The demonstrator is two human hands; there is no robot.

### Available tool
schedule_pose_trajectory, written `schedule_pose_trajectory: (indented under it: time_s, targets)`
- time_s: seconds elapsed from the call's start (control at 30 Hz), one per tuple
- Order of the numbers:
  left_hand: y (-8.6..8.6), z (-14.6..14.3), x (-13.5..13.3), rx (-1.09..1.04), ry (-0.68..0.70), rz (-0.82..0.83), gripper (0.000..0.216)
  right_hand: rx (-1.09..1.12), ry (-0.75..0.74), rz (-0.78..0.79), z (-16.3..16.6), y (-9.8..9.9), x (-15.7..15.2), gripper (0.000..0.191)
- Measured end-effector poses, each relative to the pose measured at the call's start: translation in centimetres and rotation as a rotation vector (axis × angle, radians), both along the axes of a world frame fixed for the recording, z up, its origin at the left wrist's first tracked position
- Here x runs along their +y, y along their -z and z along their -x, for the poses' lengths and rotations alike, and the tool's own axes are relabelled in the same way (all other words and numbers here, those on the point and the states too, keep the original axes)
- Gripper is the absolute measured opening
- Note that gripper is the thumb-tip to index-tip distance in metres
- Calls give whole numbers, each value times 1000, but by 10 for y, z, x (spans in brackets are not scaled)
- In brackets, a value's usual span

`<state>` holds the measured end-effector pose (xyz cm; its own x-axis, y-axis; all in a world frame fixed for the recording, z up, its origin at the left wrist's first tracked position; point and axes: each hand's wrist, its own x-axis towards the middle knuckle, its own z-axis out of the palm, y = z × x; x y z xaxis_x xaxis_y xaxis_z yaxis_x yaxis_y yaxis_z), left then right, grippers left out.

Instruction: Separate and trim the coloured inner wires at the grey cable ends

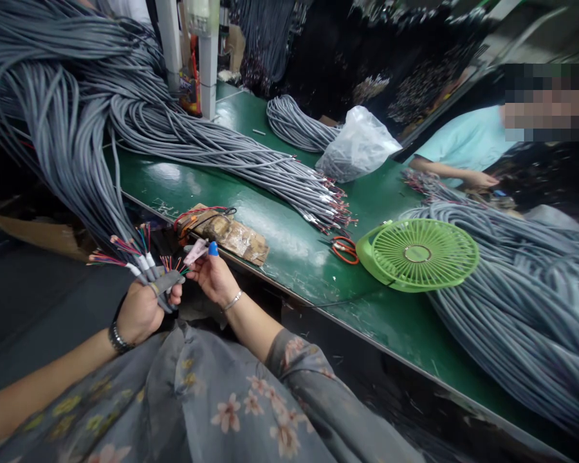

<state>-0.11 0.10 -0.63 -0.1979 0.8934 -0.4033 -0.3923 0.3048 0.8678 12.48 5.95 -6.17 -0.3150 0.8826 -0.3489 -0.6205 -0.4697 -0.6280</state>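
Note:
My left hand [142, 310] is closed around several grey cables [160, 297], just below their stripped ends. A grey covering wraps its thumb. Fanned-out coloured wires [113, 257], red, blue, green and orange, stick out above the fist beside white sleeves [134, 269]. My right hand [215, 278] is closed in a pinch at the thin wire ends [172, 263] on the right of the bunch. One of its digits wears a blue finger cot [213, 248]. A pale pink wrapping [195, 252] shows at its fingertips; whether it covers a finger is unclear.
On the green table [289, 225] lie a taped wooden block [238, 238], a long cable bundle [251, 157], orange-handled scissors [345, 251], a green fan [417, 254] and a plastic bag [361, 145]. More cables [521, 289] lie right. A person in light blue [468, 138] works opposite.

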Motion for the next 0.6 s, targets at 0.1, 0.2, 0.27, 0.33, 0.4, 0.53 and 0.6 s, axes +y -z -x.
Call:
schedule_pose_trajectory:
  time_s: [0.1, 0.2, 0.27, 0.33, 0.4, 0.53, 0.6]
  targets:
    - [-1, 2, -4, 4, -4, -5, 22, -36, -88, -18, -8, -2, -5, 60]
    - [1, 4, -8, 35, -2, -22, 23, -74, -184, -80, -13, 0, -16, 61]
    - [4, 4, -10, 63, 6, -36, 24, -107, -210, -142, -12, 2, -24, 62]
    - [7, 4, -10, 85, 24, -41, 25, -156, -189, -211, -10, 3, -30, 60]
    - [9, 5, -10, 109, 62, -36, 24, -204, -151, -263, -7, 2, -32, 57]
    - [8, 5, -11, 159, 169, -28, 28, -251, -131, -301, -6, -3, -31, 54]
    - [6, 5, -12, 157, 182, -40, 29, -269, -129, -305, -7, -6, -31, 52]
